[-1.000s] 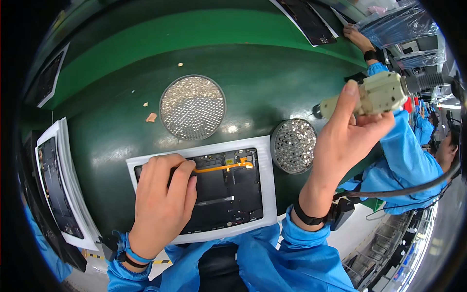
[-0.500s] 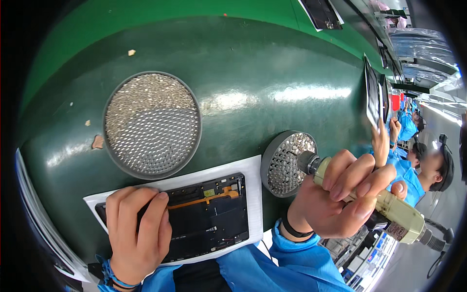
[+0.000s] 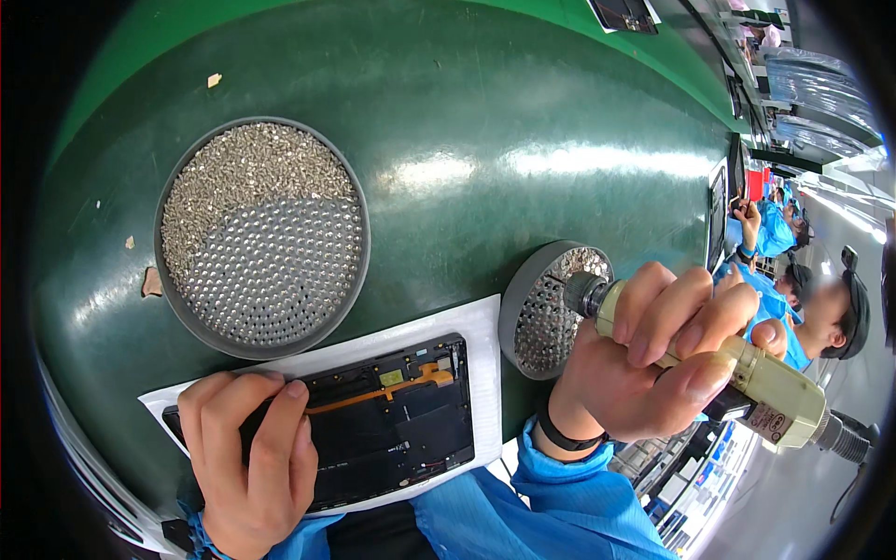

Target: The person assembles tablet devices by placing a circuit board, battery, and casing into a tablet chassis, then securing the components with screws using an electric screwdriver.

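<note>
My left hand lies over the left part of an opened black tablet, fingers bent and pressed together, tips near its upper edge. An orange ribbon cable crosses the tablet's exposed inside. My right hand is closed round a pale yellow electric screwdriver. Its dark tip end points left, over a small round grey dish of screws; whether the bit touches a screw cannot be made out. Under the palm, part of the tablet is hidden.
A larger round grey tray of small screws sits on the green table beyond the tablet. White padding lies under the tablet. Small scraps are at the left. Co-workers in blue sit at the right, near another panel.
The view has shifted slightly, so the large tray appears further left. My right hand keeps the screwdriver at the small dish. A co-worker's hand near the right-hand panel has drawn back.
</note>
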`<state>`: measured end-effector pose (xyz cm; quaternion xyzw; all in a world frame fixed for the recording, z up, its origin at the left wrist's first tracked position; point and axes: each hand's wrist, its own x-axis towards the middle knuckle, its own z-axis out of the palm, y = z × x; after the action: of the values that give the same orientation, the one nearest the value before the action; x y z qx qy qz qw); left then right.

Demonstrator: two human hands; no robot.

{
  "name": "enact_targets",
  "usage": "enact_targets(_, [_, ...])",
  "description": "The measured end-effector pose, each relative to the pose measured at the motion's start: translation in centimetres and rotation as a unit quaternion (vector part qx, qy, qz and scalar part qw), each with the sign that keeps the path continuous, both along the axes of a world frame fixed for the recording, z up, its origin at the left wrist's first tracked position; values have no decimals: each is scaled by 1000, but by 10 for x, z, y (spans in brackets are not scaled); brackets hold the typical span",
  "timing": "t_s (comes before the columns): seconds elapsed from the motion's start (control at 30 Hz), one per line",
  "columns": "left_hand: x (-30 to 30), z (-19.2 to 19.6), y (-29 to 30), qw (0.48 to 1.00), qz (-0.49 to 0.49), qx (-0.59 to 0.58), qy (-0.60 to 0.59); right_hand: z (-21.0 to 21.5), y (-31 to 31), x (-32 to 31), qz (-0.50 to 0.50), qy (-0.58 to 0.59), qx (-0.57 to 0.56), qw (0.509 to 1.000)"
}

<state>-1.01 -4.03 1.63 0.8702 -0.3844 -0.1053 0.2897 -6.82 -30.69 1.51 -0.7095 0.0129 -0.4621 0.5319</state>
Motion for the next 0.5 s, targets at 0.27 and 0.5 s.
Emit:
enact_targets(0.27, [-1,-6,6,1000,-6,-4,17,-1,9,7,-41,-5,-21,999])
enact_targets(0.5, [3,-6,7,1000,-14,-8,-24,-1,11,4,-2,-26,-3,1000])
